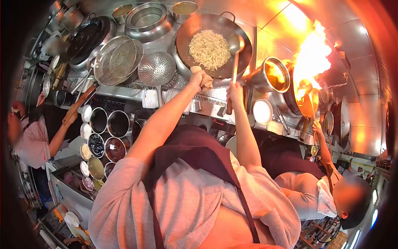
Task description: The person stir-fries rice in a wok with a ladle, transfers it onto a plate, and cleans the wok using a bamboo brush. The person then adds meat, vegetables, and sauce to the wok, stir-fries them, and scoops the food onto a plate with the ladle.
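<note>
A large dark wok (186,34) sits on the stove in front of me, with a heap of fried rice (209,50) in it. My left hand (199,79) is closed around the wok's near handle, a beige cloth (207,83) bunched under the fingers. In my right hand (235,94) is the long handle of a ladle (235,66). The ladle's bowl rests inside the wok, right of the rice. Part of the wok handle is hidden by the hand and cloth.
High flames (311,62) rise from a co-worker's wok (306,103) at right, beside a metal pot (270,74). Left of my wok lie a perforated strainer (156,68) and a wire skimmer (116,61). Another co-worker stands at left, near several sauce containers (98,120).
</note>
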Tool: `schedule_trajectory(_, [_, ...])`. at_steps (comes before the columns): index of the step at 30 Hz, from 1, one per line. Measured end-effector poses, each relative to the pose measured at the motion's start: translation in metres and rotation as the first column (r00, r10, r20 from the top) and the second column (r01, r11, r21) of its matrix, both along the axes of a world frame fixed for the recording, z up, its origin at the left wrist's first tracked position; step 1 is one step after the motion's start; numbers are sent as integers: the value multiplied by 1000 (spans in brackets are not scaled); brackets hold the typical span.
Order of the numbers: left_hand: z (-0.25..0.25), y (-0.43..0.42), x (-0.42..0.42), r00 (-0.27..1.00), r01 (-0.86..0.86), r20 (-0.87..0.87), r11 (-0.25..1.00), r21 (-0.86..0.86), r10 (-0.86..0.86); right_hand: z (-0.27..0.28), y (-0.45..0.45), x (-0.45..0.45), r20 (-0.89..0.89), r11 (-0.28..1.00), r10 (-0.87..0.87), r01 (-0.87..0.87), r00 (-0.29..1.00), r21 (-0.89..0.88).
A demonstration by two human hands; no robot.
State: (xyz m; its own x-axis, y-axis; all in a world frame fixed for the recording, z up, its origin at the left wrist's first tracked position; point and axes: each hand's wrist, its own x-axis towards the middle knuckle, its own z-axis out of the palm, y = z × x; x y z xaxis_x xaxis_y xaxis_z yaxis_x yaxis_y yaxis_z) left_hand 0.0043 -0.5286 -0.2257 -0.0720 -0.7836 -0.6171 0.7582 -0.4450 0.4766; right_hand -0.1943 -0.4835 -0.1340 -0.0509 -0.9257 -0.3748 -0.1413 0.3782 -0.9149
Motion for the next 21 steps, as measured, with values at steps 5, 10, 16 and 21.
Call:
schedule_trajectory(5, [-6, -15, 7, 996, 70, 55, 997, -18, -68, 43, 19, -23, 226, 945, 222, -266, 949, 190])
schedule_trajectory(10, [1, -16, 4, 1000, -20, 25, 999, 44, 18, 18, -56, 10, -172, 991, 37, -57, 984, -117])
schedule_trajectory(16, [-5, -19, 9, 997, 56, -54, 998, 11, -55, -11, -87, 38, -344, 885, 434, -466, 833, -12])
schedule_trajectory(21, [2, -15, 12, 994, 67, -91, 997, 24, -65, 61, 5, -19, -900, 868, 192, -496, 392, -31])
